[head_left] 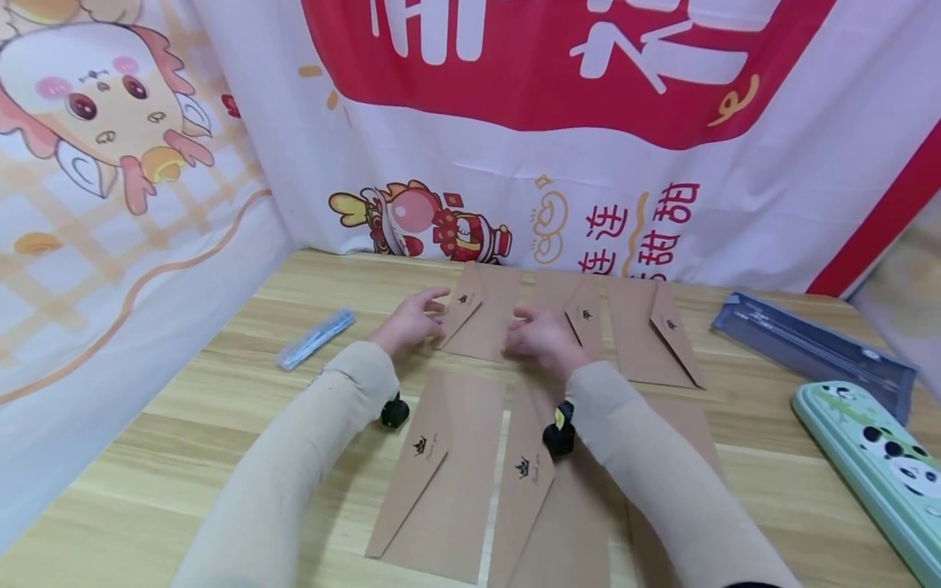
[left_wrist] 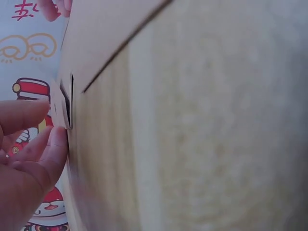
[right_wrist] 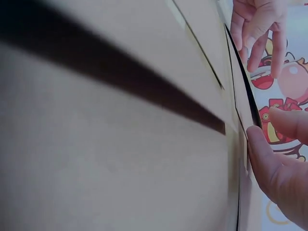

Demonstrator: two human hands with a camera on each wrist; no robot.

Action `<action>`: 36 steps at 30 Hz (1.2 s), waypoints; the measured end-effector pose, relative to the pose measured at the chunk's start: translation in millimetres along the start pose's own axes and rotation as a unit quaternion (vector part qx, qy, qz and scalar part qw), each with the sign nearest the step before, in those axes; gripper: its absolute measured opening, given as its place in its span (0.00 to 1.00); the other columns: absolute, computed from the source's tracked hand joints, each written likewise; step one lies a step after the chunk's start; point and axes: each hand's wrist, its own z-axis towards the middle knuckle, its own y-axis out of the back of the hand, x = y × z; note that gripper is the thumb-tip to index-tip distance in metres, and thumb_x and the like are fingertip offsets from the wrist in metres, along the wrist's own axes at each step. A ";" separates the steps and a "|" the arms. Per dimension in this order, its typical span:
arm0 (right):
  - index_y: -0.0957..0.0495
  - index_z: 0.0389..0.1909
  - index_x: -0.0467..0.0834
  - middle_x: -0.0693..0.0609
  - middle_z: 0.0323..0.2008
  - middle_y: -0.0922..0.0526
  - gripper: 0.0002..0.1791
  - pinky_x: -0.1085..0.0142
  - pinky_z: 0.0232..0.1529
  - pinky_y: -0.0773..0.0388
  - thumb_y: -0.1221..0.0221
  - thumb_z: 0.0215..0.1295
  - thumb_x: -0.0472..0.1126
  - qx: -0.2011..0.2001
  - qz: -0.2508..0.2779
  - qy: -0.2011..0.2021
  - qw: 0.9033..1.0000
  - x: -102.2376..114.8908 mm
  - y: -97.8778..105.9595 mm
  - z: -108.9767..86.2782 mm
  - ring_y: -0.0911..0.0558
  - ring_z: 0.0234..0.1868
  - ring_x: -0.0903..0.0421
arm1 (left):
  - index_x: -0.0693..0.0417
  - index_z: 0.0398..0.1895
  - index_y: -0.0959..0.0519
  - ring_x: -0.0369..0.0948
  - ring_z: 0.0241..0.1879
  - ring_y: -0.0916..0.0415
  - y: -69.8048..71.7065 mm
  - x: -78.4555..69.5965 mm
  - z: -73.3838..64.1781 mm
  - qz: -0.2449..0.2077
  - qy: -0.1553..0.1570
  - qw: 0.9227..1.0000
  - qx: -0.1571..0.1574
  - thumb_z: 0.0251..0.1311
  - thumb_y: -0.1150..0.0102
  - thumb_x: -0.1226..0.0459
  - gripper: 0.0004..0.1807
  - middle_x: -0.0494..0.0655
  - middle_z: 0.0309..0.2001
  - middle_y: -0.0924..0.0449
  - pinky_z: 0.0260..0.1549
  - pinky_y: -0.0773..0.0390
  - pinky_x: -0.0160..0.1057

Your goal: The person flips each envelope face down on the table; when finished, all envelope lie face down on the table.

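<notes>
Brown kraft envelopes lie in two rows, each with a slanted flap and most showing a small black print. At the left edge of the far-left envelope, my left hand has its fingertips against the paper, thumb held apart. My right hand touches the same envelope near its right edge, over the neighbouring middle envelope. The far-right envelope lies beyond that hand. Nearer to me are a left envelope and a middle envelope; my right sleeve partly hides a third envelope.
On the wooden table, a clear packet of slim blue items lies left. To the right are a dark blue translucent zip pouch and a green panda pencil case. Printed cloth hangs behind the table.
</notes>
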 end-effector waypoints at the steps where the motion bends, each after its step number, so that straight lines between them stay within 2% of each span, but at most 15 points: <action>1: 0.47 0.69 0.39 0.38 0.62 0.33 0.41 0.58 0.55 0.26 0.45 0.54 0.22 -0.001 -0.002 -0.003 1.000 0.3 -0.4 0.2 0.28 0.58 0.45 | 0.44 0.71 0.45 0.51 0.60 0.35 0.4 0.1 0.5 -0.004 0.002 1.000 0.002 0.51 0.47 0.81 0.44 0.56 0.64 0.37 0.54 0.27 0.43; 5: 0.45 0.68 0.40 0.40 0.63 0.33 0.39 0.59 0.57 0.28 0.45 0.54 0.23 -0.007 -0.004 -0.013 1.000 1.7 -1.4 1.6 0.28 0.59 0.47 | 0.45 0.70 0.43 0.51 0.59 0.34 2.8 1.1 0.8 -0.016 0.005 1.000 -0.001 0.53 0.46 0.79 0.41 0.55 0.63 0.35 0.54 0.28 0.44; 14: 0.43 0.68 0.39 0.40 0.63 0.33 0.38 0.60 0.60 0.31 0.45 0.53 0.23 0.011 -0.014 -0.006 1.000 2.2 -4.8 1.8 0.34 0.64 0.48 | 0.49 0.68 0.39 0.50 0.61 0.37 2.9 1.2 -5.2 -0.042 0.017 0.998 -0.051 0.54 0.48 0.78 0.36 0.57 0.63 0.35 0.55 0.28 0.44; 21: 0.43 0.67 0.37 0.38 0.64 0.34 0.37 0.60 0.61 0.32 0.46 0.55 0.22 0.032 -0.002 0.005 0.999 1.6 -9.7 4.3 0.35 0.65 0.47 | 0.60 0.63 0.34 0.51 0.58 0.32 6.4 6.3 -3.4 -0.082 -0.017 0.993 -0.088 0.56 0.51 0.78 0.28 0.60 0.59 0.31 0.53 0.26 0.42; 26: 0.44 0.66 0.32 0.34 0.63 0.35 0.35 0.60 0.62 0.33 0.48 0.55 0.20 0.058 0.008 0.027 0.998 2.6 -18.4 7.1 0.35 0.65 0.45 | 0.63 0.60 0.32 0.46 0.54 0.31 13.6 6.6 -4.6 -0.113 -0.021 0.987 -0.115 0.55 0.51 0.78 0.26 0.59 0.58 0.30 0.52 0.26 0.39; 31: 0.44 0.66 0.31 0.34 0.63 0.36 0.35 0.59 0.62 0.34 0.49 0.55 0.20 0.071 0.023 0.030 0.997 4.6 -25.4 8.0 0.36 0.65 0.44 | 0.63 0.60 0.32 0.42 0.49 0.30 18.4 0.6 -7.7 -0.182 -0.013 0.976 -0.121 0.55 0.50 0.78 0.26 0.57 0.59 0.31 0.54 0.27 0.39; 36: 0.46 0.67 0.31 0.34 0.64 0.38 0.35 0.59 0.64 0.37 0.48 0.57 0.21 0.088 0.037 0.035 0.995 2.9 -30.4 9.1 0.38 0.66 0.44 | 0.63 0.60 0.33 0.39 0.45 0.28 18.5 -10.4 -10.8 -0.238 -0.021 0.964 -0.119 0.55 0.50 0.79 0.26 0.57 0.60 0.32 0.53 0.28 0.38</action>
